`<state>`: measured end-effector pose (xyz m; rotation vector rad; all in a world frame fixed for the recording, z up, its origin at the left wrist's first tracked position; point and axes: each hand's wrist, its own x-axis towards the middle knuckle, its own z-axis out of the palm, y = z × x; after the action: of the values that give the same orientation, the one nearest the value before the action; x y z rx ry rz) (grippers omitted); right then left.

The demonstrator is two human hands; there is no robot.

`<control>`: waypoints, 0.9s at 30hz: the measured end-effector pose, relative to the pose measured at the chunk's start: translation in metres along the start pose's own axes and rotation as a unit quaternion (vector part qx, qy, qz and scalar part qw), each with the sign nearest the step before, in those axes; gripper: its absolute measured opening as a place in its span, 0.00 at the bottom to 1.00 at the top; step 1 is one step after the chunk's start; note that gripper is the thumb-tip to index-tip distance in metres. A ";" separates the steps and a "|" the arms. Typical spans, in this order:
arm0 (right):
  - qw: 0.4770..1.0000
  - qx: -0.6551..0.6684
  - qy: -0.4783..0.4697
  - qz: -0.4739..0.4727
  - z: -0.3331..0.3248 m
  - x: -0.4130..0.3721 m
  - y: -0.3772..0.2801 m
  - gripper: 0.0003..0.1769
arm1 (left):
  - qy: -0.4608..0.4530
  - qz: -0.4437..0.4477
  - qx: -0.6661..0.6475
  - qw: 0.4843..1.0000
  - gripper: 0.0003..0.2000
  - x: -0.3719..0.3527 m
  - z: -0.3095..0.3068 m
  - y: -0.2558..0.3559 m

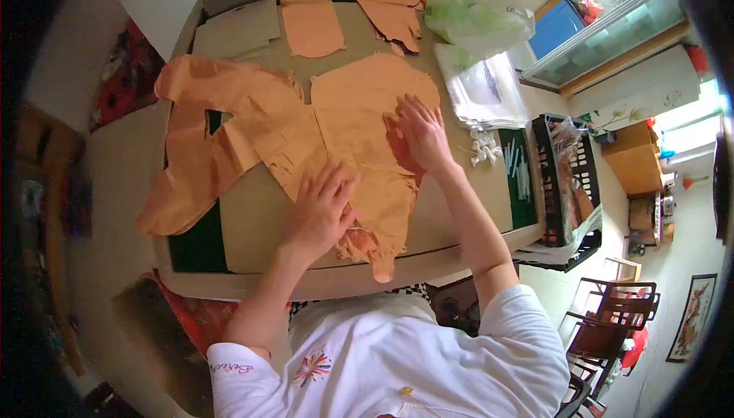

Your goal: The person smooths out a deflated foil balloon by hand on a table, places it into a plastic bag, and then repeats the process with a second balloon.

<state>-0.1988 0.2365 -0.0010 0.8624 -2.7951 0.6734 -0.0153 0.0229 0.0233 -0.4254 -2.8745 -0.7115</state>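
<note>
A flat, copper-orange foil balloon lies uninflated on the board in front of me, its lower end crumpled near the table's front edge. Fingers spread, my left hand rests on its lower left part. My right hand lies with fingers stretched out on its right edge, where a darker reddish fold shows beside the palm. Another orange foil piece, creased and spread out, adjoins it on the left. More orange foil pieces lie at the far side of the table.
Grey-brown cardboard is stacked at the back left. Clear plastic bags, white ribbon coils and white sticks lie on the right. A black crate stands beyond the table's right edge, with wooden chairs further off.
</note>
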 end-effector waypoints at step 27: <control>0.999 -0.044 -0.023 -0.009 -0.010 0.022 0.054 0.24 | -0.004 0.038 0.036 0.999 0.28 0.015 0.047 -0.003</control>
<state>-0.2471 0.2698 -0.0066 0.8946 -2.8295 0.5304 -0.0342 0.0467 -0.0160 -0.5264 -2.8627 -0.5932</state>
